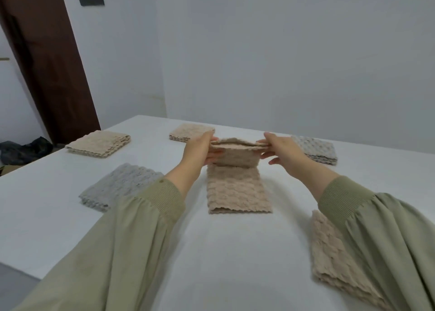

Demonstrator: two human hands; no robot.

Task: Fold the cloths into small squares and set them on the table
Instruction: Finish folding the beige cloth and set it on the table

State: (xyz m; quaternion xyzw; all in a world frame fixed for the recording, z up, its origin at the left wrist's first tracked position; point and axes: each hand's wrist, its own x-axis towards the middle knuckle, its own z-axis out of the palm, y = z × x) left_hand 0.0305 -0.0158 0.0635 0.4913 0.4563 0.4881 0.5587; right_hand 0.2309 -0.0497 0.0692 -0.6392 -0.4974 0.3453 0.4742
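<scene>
White cloth-covered bench (235, 252) carries all items. Long beige textured cloth (237, 190) lies flat just below the grip, with its far end raised. Left grip (200, 150) and right grip (280, 150) each pinch one side of that raised end. Folded grey square cloth (117, 186) lies down-left of the grip. Folded beige square cloth (329, 247) lies down-right.

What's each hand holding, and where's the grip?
The beige cloth: left hand pinches the left end of its lifted far edge, right hand the right end.
</scene>
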